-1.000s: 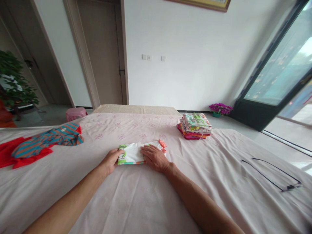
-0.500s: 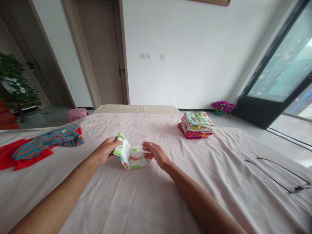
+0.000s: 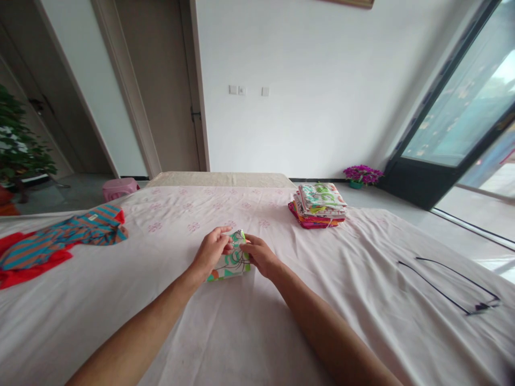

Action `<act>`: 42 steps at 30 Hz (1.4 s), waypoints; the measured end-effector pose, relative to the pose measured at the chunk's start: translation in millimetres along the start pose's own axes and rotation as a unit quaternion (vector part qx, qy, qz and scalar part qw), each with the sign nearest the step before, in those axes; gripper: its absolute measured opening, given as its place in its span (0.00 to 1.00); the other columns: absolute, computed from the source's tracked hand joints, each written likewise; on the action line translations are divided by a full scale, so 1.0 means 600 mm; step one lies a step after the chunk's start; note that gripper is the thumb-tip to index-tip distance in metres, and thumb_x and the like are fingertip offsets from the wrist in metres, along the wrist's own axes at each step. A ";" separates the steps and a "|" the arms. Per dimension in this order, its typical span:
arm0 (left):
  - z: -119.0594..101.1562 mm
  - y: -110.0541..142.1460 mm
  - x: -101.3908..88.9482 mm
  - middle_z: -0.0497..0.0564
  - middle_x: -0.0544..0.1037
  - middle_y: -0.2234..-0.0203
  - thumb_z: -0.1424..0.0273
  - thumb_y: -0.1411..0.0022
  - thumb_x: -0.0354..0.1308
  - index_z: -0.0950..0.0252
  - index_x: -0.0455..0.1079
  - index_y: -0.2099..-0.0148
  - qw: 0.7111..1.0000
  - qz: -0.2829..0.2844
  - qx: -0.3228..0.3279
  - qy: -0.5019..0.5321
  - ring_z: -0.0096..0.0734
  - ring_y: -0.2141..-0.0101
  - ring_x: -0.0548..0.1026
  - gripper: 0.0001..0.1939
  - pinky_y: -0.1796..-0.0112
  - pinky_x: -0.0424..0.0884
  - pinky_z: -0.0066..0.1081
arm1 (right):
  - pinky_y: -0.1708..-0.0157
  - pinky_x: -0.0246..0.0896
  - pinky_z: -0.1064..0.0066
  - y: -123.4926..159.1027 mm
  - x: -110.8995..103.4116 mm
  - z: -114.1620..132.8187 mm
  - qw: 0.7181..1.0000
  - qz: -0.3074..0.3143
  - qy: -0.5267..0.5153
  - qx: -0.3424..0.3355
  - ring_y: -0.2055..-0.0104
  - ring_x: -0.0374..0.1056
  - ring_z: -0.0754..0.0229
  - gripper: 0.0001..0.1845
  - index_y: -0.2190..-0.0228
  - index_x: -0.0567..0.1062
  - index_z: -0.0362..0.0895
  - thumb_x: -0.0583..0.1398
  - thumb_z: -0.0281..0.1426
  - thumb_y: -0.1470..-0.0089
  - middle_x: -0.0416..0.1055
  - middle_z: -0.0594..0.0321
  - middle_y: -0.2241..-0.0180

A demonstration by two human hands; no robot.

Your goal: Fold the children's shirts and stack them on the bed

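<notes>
A small piece of printed cloth (image 3: 234, 261), white with green, teal and orange patterns, lies folded over on the bed in front of me. My right hand (image 3: 261, 255) pinches its right edge, thumb on top and the other fingers behind. My left hand (image 3: 212, 249) is over the cloth's left side, its fingers apart and slightly bent, covering part of the print. Whether the left fingertips touch the fabric is hard to see. Further back on the right stands a stack of folded cloths (image 3: 319, 205), the top one in a similar print.
A pale pink sheet (image 3: 193, 332) with creases covers the bed. Striped clothing (image 3: 64, 236) lies on red clothing (image 3: 36, 271) at the left. Black-framed glasses (image 3: 480, 307) rest at the right. A pink stool (image 3: 119, 187) and purple flowers (image 3: 363, 174) stand on the floor beyond.
My left hand has moved right, bringing the cloth's left flap over onto the rest, and has loosened from it. My right hand now grips the cloth's right edge.
</notes>
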State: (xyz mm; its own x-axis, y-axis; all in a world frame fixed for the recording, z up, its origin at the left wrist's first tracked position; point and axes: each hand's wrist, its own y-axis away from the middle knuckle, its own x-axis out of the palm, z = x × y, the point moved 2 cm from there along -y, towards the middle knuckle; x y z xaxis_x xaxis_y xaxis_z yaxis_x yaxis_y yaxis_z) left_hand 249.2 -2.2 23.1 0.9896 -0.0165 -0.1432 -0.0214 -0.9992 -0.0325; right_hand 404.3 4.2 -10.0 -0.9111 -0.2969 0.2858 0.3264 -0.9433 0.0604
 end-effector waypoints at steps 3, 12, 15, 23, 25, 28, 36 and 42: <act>0.012 -0.002 -0.020 0.55 0.79 0.58 0.69 0.37 0.48 0.65 0.71 0.48 0.984 -0.075 0.116 -0.113 0.34 0.58 0.78 0.18 0.56 0.74 0.35 | 0.72 0.62 0.73 -0.009 -0.003 -0.007 0.999 -0.029 0.009 -0.017 0.74 0.68 0.63 0.22 0.59 0.77 0.41 0.64 0.31 0.61 0.76 0.63 0.71; 0.092 0.016 0.033 0.62 0.68 0.39 0.60 0.32 0.50 0.64 0.64 0.37 0.812 -0.034 0.265 -0.519 0.53 0.37 0.61 0.25 0.38 0.56 0.54 | 0.61 0.65 0.67 -0.029 -0.050 -0.018 0.914 -0.163 0.366 -0.060 0.62 0.72 0.57 0.27 0.50 0.74 0.44 0.58 0.25 0.54 0.77 0.58 0.60; 0.100 0.024 0.043 0.62 0.65 0.37 0.57 0.33 0.50 0.61 0.62 0.35 0.792 -0.029 0.250 -0.556 0.56 0.36 0.59 0.28 0.38 0.52 0.58 | 0.56 0.63 0.67 -0.022 -0.065 -0.011 0.815 -0.211 0.531 -0.093 0.55 0.70 0.57 0.26 0.46 0.71 0.46 0.57 0.26 0.48 0.72 0.56 0.50; 0.097 0.029 0.021 0.60 0.62 0.35 0.57 0.33 0.51 0.62 0.59 0.33 0.814 0.006 0.268 -0.515 0.54 0.34 0.55 0.29 0.38 0.52 0.58 | 0.50 0.61 0.67 -0.014 -0.075 -0.014 0.752 -0.190 0.618 -0.129 0.49 0.67 0.55 0.23 0.45 0.72 0.46 0.55 0.26 0.42 0.71 0.55 0.49; 0.096 0.031 -0.009 0.57 0.64 0.35 0.63 0.31 0.48 0.61 0.60 0.34 0.829 -0.023 0.282 -0.483 0.50 0.34 0.56 0.25 0.38 0.54 0.55 | 0.47 0.60 0.65 -0.009 -0.078 -0.008 0.742 -0.187 0.626 -0.151 0.47 0.66 0.54 0.23 0.46 0.72 0.45 0.55 0.25 0.42 0.71 0.54 0.48; 0.102 0.033 -0.076 0.55 0.68 0.39 0.71 0.34 0.47 0.61 0.64 0.38 0.840 -0.105 0.267 -0.460 0.46 0.35 0.59 0.23 0.39 0.57 0.52 | 0.45 0.58 0.63 -0.004 -0.070 0.015 0.724 -0.158 0.633 -0.225 0.45 0.64 0.54 0.22 0.46 0.72 0.45 0.53 0.25 0.40 0.70 0.54 0.46; 0.157 0.030 -0.210 0.60 0.76 0.48 0.75 0.40 0.50 0.68 0.68 0.43 0.833 -0.178 0.164 -0.498 0.46 0.44 0.71 0.22 0.43 0.64 0.46 | 0.45 0.58 0.64 -0.072 -0.006 0.049 0.722 0.022 0.665 -0.188 0.44 0.66 0.54 0.22 0.45 0.73 0.47 0.57 0.40 0.38 0.70 0.54 0.45; 0.167 0.023 -0.212 0.59 0.77 0.50 0.77 0.42 0.48 0.70 0.71 0.46 0.857 -0.137 0.176 -0.465 0.39 0.47 0.73 0.22 0.42 0.64 0.40 | 0.52 0.64 0.66 -0.133 0.002 0.049 0.733 0.114 0.670 -0.010 0.49 0.70 0.49 0.37 0.47 0.75 0.47 0.66 0.52 0.55 0.74 0.54 0.50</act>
State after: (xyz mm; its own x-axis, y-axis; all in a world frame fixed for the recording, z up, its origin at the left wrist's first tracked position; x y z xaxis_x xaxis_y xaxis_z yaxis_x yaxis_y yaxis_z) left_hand 108.9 -10.5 -58.3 0.4257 0.4154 -0.8039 -0.0106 -0.8861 -0.4635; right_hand 384.5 83.5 13.6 -0.2666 -0.3132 -0.9115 0.5170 -0.8446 0.1389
